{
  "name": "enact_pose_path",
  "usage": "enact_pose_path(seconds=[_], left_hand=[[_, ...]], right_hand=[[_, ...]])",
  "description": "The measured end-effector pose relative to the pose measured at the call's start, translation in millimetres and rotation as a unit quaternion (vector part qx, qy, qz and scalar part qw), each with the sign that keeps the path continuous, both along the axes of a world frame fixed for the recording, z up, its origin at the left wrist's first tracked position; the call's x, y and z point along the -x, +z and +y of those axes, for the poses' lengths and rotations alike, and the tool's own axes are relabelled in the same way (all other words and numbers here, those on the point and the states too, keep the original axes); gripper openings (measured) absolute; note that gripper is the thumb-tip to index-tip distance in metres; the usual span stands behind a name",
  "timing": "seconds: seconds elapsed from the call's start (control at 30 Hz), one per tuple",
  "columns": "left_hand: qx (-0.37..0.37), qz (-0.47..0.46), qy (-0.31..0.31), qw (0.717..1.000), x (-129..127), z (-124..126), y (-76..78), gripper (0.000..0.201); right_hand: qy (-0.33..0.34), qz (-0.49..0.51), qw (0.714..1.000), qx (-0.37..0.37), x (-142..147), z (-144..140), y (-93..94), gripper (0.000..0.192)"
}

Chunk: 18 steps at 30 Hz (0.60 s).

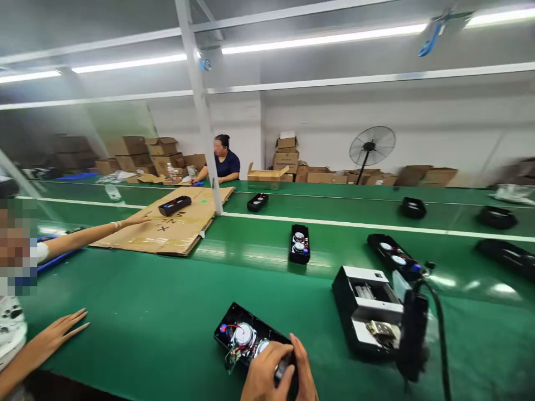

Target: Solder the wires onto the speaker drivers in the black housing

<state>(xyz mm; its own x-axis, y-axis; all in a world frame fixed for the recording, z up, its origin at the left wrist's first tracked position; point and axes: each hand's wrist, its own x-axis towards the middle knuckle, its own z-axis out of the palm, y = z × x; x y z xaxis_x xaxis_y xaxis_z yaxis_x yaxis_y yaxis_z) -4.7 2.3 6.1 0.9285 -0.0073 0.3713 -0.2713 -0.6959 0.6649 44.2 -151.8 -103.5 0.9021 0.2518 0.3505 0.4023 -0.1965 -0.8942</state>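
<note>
Speaker shell (246, 341), near edge of belt (167, 334): we keep both hands (276, 374) clamped on its right end, clear of wires (232, 328).

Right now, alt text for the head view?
Two hands, left hand and right hand, grip a black open speaker housing on a green conveyor belt. A black-and-white box device stands to the right; a neighbour's hand rests flat at left, with similar housings farther along.
</note>
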Motion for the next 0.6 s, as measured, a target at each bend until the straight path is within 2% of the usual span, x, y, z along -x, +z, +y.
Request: enact_pose_path(seconds=[0.07,0.1,0.13,0.2,0.23,0.3,0.4,0.5,0.6], left_hand=[[0.02,-0.101,0.007,0.995,11,16,8.9,0.031],[0.031,-0.165,0.044,0.985,17,28,11.6,0.028],[0.041,-0.214,0.094,0.971,22,41,13.1,0.024],[0.051,-0.239,0.164,0.956,30,68,13.2,0.017],[0.067,-0.22,0.201,0.952,32,79,11.8,0.019],[0.11,-0.135,0.256,0.951,30,95,6.5,0.036],[0.198,-0.019,0.303,0.932,13,102,-5.3,0.062],[0.275,0.058,0.288,0.915,-12,94,-18.3,0.081],[0.32,0.08,0.251,0.91,-29,87,-31.2,0.084]], right_hand=[[0.017,-0.008,1.0,0.023,-3,-1,0.0,0.107],[0.043,-0.002,0.998,0.038,-8,-5,5.3,0.118],[0.072,0.013,0.996,0.053,-15,-12,14.0,0.124],[0.114,0.055,0.989,0.071,-35,-30,38.1,0.122],[0.128,0.078,0.986,0.074,-46,-40,51.5,0.123],[0.146,0.111,0.98,0.075,-65,-57,75.4,0.124],[0.163,0.148,0.972,0.077,-81,-74,94.3,0.12],[0.174,0.162,0.97,0.058,-77,-81,91.3,0.114],[0.149,0.156,0.976,0.023,-64,-82,78.5,0.109]])
